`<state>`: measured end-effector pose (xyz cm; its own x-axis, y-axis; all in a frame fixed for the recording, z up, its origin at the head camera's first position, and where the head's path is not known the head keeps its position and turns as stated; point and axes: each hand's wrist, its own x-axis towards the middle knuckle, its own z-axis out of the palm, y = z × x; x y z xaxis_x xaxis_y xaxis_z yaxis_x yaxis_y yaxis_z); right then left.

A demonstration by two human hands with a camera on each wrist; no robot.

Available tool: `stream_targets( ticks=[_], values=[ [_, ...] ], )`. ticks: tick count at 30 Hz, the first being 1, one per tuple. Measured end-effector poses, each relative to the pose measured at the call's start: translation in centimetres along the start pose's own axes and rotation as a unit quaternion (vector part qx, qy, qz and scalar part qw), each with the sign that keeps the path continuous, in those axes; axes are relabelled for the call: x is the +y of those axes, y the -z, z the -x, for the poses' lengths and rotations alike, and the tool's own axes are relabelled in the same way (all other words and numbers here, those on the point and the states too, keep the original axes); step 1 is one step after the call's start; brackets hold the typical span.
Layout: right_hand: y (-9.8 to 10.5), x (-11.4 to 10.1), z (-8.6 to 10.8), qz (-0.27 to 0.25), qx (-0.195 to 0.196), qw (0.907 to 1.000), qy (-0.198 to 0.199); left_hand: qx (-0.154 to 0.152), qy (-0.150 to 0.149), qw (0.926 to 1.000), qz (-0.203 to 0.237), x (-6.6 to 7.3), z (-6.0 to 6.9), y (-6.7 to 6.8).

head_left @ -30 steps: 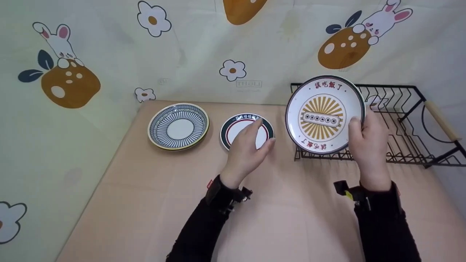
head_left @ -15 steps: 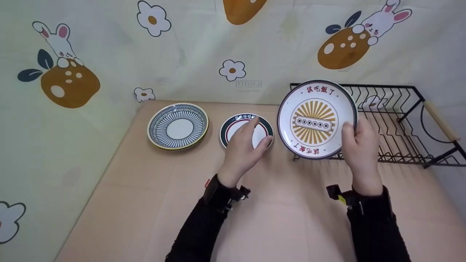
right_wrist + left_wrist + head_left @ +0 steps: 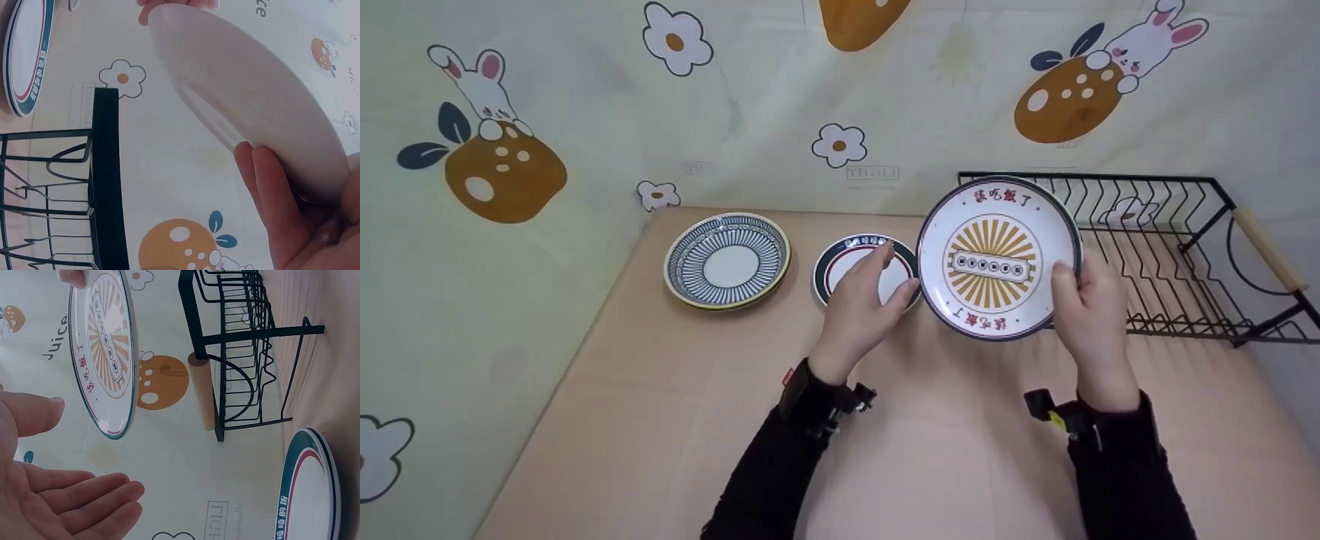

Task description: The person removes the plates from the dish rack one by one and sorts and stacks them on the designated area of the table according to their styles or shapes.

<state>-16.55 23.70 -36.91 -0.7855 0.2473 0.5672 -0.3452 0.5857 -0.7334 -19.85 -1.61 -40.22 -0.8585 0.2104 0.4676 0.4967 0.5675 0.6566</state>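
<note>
My right hand (image 3: 1093, 330) grips the right edge of a white plate (image 3: 994, 259) printed with a yellow sunburst and red characters. The thumb lies on its face and the fingers go behind, against the pale underside of the plate (image 3: 247, 95) in the right wrist view. This plate is tilted up above the table. Near its left edge is my left hand (image 3: 855, 311), its fingers extended and holding nothing. In the left wrist view a gap shows between the left hand (image 3: 67, 489) and the plate. Behind that hand, partly hidden, a green-rimmed plate (image 3: 826, 274) lies on the table.
A blue-striped dish (image 3: 731, 266) with a yellow rim sits at the back left of the table (image 3: 660, 435). To the right stands a black wire dish rack (image 3: 1177, 289) with a wooden handle (image 3: 1271, 247). A patterned sheet (image 3: 765, 97) hangs behind.
My right hand has brought the sunburst plate left and slightly down, away from the rack and closer to my left hand. The left hand has barely shifted.
</note>
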Motion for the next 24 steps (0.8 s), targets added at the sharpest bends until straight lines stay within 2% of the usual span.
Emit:
stream_targets(
  ticks=[6, 13, 20, 24],
  values=[
    [-0.17, -0.22, 0.54, -0.012, -0.015, 0.9998, 0.003, -0.021, 0.022, 0.9983, 0.05, -0.21, -0.15, -0.33],
    [-0.32, -0.29, 0.85, -0.03, -0.027, 0.9989, 0.022, -0.025, 0.033, 0.9942, 0.099, -0.16, -0.34, -0.5],
    [-0.54, 0.01, 0.99, -0.054, -0.041, 0.9976, 0.014, -0.017, 0.057, 0.9912, 0.118, -0.07, -0.38, -0.43],
    [-0.66, 0.34, 1.03, -0.07, -0.042, 0.9964, 0.022, -0.005, 0.056, 0.9918, 0.115, -0.02, -0.37, -0.38]
  ],
)
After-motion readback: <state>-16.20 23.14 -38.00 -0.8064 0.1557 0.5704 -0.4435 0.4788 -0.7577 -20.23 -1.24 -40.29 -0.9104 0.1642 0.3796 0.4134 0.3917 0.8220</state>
